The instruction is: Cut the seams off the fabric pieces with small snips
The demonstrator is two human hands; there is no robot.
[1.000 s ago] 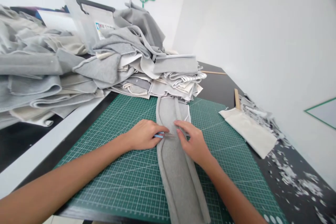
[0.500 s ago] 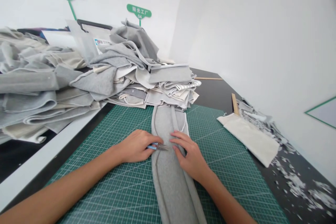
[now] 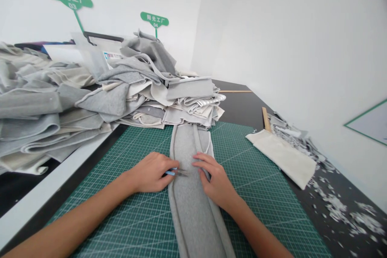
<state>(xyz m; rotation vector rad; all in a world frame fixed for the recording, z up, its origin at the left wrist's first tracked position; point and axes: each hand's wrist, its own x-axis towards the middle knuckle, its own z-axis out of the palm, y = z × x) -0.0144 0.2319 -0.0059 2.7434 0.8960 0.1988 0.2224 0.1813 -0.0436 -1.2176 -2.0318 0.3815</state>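
A long grey fabric strip (image 3: 195, 205) with raised seams along its sides runs lengthwise over the green cutting mat (image 3: 127, 213). My left hand (image 3: 152, 172) is closed around small thread snips (image 3: 175, 172) with blue handles, at the strip's left edge. The metal blades point right, over the cloth; whether they touch it I cannot tell. On the strip's right side rests my right hand (image 3: 214, 179), its fingers curved and spread, the thumb apart from them. Its fingertips touch the cloth near the right seam.
Stacked grey and cream fabric pieces (image 3: 193, 102) cover the mat's far edge, and a larger heap (image 3: 39, 109) lies left. At right are a folded cream cloth (image 3: 281, 159), a wooden strip (image 3: 266, 119) and scattered scraps (image 3: 338, 205). A clear plastic box (image 3: 90, 58) stands behind.
My left hand has drawn slightly left with the snips. My right hand stays nearly in place on the strip. The whole view has shifted a little.
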